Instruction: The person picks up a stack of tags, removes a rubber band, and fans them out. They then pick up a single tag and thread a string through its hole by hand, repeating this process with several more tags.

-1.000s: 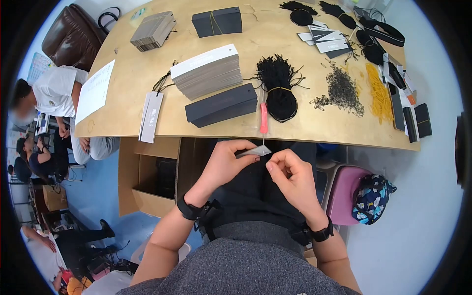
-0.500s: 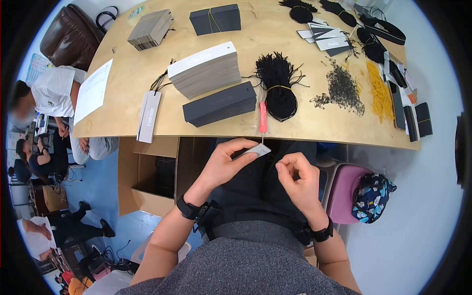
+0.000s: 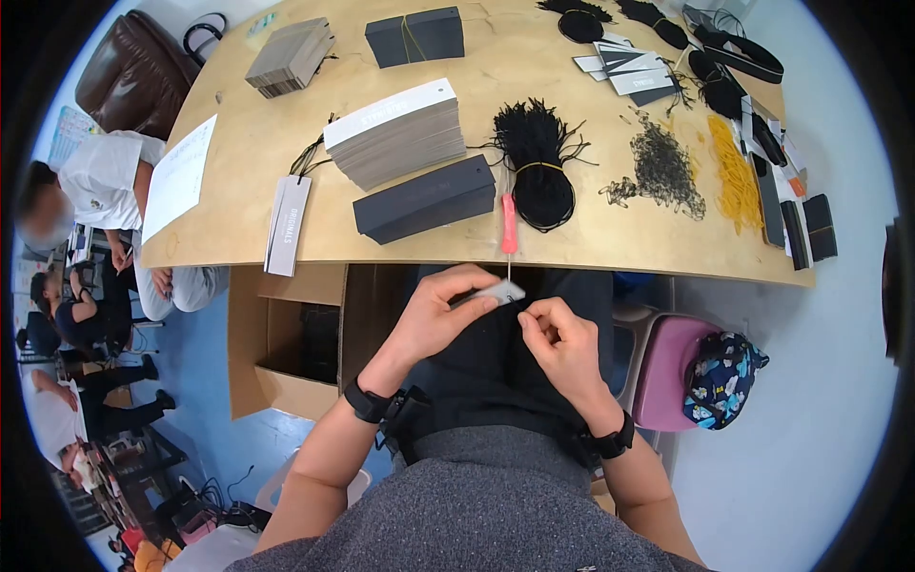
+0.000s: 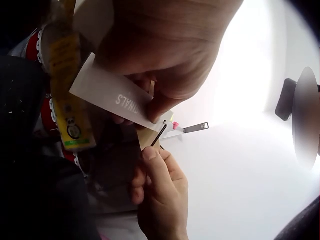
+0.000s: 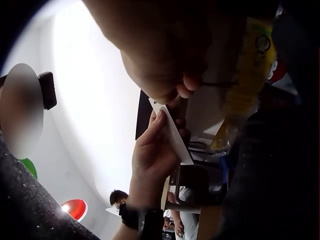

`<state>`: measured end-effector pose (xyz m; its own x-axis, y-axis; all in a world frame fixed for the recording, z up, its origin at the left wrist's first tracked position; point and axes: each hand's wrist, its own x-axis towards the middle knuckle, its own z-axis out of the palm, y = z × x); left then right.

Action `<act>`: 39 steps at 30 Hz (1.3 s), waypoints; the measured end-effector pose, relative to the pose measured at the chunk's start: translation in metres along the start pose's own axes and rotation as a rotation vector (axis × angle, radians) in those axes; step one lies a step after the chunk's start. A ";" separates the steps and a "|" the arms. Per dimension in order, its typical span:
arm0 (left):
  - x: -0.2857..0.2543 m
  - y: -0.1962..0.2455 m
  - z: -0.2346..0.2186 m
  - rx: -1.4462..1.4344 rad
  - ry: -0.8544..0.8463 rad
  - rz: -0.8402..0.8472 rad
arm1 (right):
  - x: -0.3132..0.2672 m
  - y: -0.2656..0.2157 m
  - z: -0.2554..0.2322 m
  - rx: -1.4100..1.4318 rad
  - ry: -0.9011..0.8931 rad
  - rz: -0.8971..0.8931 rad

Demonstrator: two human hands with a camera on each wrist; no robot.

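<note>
My left hand (image 3: 440,313) grips a hang tag (image 3: 508,292) just past the table's front edge, its holed end pointing right. In the left wrist view the tag's white face with pale lettering shows. A short black cord (image 4: 159,135) runs from beside that hole to my right hand (image 3: 565,341), whose thumb and forefinger pinch it. Right above the tag lies a pink-handled tool (image 3: 510,224), its thin metal shaft sticking out over the table edge. A banded bundle of black cords (image 3: 543,181) lies beside the handle.
On the table (image 3: 419,255) stand a white-topped stack of tags (image 3: 400,138) and a dark stack (image 3: 426,202). Farther right are a black pile of small loops (image 3: 667,167) and yellow rubber bands (image 3: 732,181). An open cardboard box (image 3: 295,386) is under the table, left.
My right hand drew away to the right, then came back close to the tag. The tag has turned a little in my left hand, which has barely moved.
</note>
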<state>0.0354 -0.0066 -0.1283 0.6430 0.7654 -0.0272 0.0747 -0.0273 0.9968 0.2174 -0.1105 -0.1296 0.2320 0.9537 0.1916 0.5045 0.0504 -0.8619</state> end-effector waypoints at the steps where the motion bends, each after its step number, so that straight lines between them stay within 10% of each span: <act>1: 0.000 -0.001 -0.004 0.102 -0.033 0.112 | -0.001 -0.004 -0.002 0.118 -0.087 0.110; 5: -0.010 0.011 -0.010 0.118 -0.184 0.149 | 0.001 -0.024 -0.019 0.478 -0.405 0.467; 21: -0.022 0.058 -0.016 0.119 -0.125 0.021 | 0.044 -0.050 -0.037 0.329 -0.424 0.150; 26: -0.024 0.057 -0.022 0.173 -0.104 -0.030 | 0.045 -0.044 -0.046 1.127 -0.631 0.654; 30: -0.027 0.066 -0.031 -0.191 -0.061 -0.241 | 0.045 -0.059 -0.052 0.256 -0.627 0.440; 39: -0.026 0.068 -0.022 -0.240 -0.045 -0.266 | 0.034 -0.058 -0.028 0.267 -0.441 0.195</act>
<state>0.0065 -0.0141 -0.0579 0.6583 0.6963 -0.2861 0.0664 0.3249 0.9434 0.2195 -0.0898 -0.0600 -0.0996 0.9837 -0.1494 0.2452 -0.1212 -0.9619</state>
